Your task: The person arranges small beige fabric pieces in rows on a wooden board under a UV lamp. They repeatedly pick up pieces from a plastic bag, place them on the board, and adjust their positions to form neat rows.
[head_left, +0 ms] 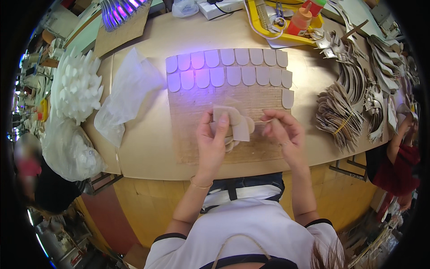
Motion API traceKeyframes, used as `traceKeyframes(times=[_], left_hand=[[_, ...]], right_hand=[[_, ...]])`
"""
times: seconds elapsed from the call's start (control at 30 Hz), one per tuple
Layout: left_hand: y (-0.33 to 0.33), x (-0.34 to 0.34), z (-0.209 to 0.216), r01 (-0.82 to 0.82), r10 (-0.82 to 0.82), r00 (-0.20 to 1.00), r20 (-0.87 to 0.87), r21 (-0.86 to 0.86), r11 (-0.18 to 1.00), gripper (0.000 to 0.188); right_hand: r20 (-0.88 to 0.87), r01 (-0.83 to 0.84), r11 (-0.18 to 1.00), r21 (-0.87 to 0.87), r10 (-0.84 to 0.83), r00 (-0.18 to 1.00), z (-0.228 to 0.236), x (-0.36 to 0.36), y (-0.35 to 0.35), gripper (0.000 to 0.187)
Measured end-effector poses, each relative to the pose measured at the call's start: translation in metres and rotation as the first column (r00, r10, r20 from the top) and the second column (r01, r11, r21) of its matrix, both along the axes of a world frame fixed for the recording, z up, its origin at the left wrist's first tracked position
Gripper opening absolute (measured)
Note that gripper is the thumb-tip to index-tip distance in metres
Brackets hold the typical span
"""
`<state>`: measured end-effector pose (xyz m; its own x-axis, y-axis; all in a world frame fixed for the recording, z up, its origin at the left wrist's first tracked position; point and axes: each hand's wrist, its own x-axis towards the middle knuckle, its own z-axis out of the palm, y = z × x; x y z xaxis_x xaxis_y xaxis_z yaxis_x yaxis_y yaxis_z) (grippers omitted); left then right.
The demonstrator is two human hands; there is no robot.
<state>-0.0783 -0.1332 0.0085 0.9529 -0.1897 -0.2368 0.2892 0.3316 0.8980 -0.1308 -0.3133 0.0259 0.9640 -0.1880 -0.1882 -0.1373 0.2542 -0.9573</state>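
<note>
Left fingers point(221, 127) clamp fanned, round-ended beige pieces point(242, 130); can't tell whether blurred right fingers point(280, 131) grip; best separate singly.

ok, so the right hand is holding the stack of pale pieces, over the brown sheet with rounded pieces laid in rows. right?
Wrong hand: the left hand holds the stack of pale pieces; the right hand is beside it. Head view shows this. The brown sheet and rounded pieces in rows are as you said.
</note>
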Motion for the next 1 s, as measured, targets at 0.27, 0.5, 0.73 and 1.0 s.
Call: traceKeyframes(times=[0.27,0.5,0.73,1.0], left_hand=[[-0.01,-0.005,-0.004,-0.052,0.049,0.998,0.05,0.054,0.997,0.029],[0.005,0.001,-0.008,-0.034,0.023,0.996,-0.084,-0.135,0.99,0.028],[0.017,-0.004,-0.011,0.261,-0.314,0.946,-0.082,-0.385,0.885,0.032],[0.021,-0.01,-0.018,0.168,-0.175,0.983,-0.065,-0.1,0.981,0.028]], right_hand=[[-0.018,-0.086,0.988,-0.128,0.085,0.996,0.008,0.0,0.016,0.021],[-0.084,0.09,0.995,0.043,-0.086,0.993,0.009,-0.001,0.019,0.015],[-0.164,-0.079,0.993,-0.084,0.065,0.984,0.011,0.0,0.014,0.013],[-0.105,-0.016,0.996,-0.09,0.007,0.994,0.007,-0.004,0.019,0.013]])
